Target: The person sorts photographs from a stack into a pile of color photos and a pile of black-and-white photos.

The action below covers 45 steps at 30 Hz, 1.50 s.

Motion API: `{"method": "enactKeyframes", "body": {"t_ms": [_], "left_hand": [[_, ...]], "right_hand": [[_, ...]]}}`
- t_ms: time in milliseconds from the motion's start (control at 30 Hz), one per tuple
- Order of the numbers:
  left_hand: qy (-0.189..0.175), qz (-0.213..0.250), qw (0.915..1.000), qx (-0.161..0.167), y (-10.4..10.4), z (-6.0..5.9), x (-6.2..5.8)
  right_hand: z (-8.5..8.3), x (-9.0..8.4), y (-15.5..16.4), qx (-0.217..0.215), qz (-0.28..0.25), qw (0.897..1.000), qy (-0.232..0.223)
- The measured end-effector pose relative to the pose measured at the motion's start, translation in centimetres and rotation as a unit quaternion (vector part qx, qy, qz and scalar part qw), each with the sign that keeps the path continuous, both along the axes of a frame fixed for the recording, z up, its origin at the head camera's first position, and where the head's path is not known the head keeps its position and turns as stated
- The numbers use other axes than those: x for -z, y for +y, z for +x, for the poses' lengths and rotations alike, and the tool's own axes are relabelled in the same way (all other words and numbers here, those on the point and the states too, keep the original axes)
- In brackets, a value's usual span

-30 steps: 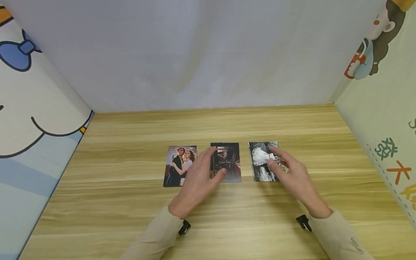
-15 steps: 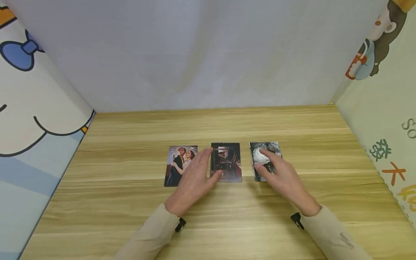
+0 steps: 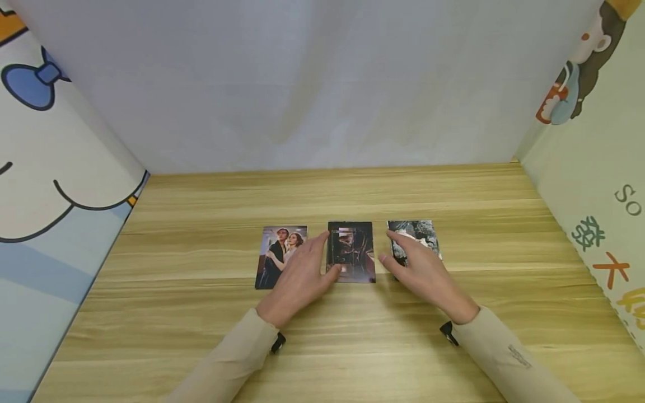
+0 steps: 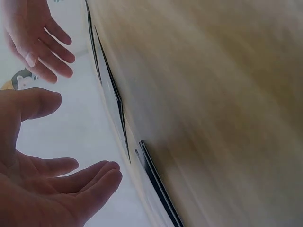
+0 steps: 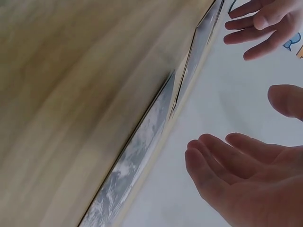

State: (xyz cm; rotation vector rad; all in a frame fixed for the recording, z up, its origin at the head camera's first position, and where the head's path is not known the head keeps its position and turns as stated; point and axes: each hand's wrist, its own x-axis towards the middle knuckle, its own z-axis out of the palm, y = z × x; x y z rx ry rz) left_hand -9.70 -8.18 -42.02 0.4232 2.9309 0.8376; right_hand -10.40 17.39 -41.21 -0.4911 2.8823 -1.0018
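Three photo cards lie in a row on the wooden table (image 3: 201, 336): a couple card (image 3: 274, 246) at left, a dark card (image 3: 353, 246) in the middle, a black-and-white card (image 3: 420, 232) at right. My left hand (image 3: 302, 274) hovers open between the couple card and the dark card, thumb over the dark card's lower left edge. My right hand (image 3: 420, 268) hovers open over the black-and-white card's left part, fingers pointing toward the dark card. In the wrist views both the left hand (image 4: 52, 179) and the right hand (image 5: 246, 175) are relaxed, fingers apart, holding nothing, above the cards' edges (image 5: 142, 156).
A white back wall (image 3: 322, 84) and cartoon-printed side panels (image 3: 45, 184) close in the table on three sides. Bare wood stretches behind the cards and in front of my arms. Small black clips sit at both sleeve cuffs (image 3: 277, 341).
My right hand has slid left across the black-and-white card toward the dark middle card. My left hand has drawn back slightly and stays by the middle card.
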Motion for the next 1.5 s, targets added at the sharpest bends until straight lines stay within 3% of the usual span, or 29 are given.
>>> {"method": "enactKeyframes", "body": {"t_ms": [267,700,1067,1500], "left_hand": [[-0.008,-0.022,0.9996,0.018,0.0,-0.5,0.4],[-0.027,-0.036,0.9989,0.017,0.4,-0.8,0.5],[-0.018,-0.053,0.9982,0.022,0.8,-0.8,0.5],[-0.033,-0.017,0.9993,0.001,1.1,-0.6,0.1]], "right_hand": [[-0.5,0.3,-1.0,-0.008,0.011,1.0,-0.012],[-1.4,0.7,-2.1,-0.02,0.03,0.998,-0.058],[-1.4,0.6,-2.6,-0.016,0.037,0.996,-0.075],[-1.1,0.5,-2.6,-0.007,0.03,0.997,-0.072]]}}
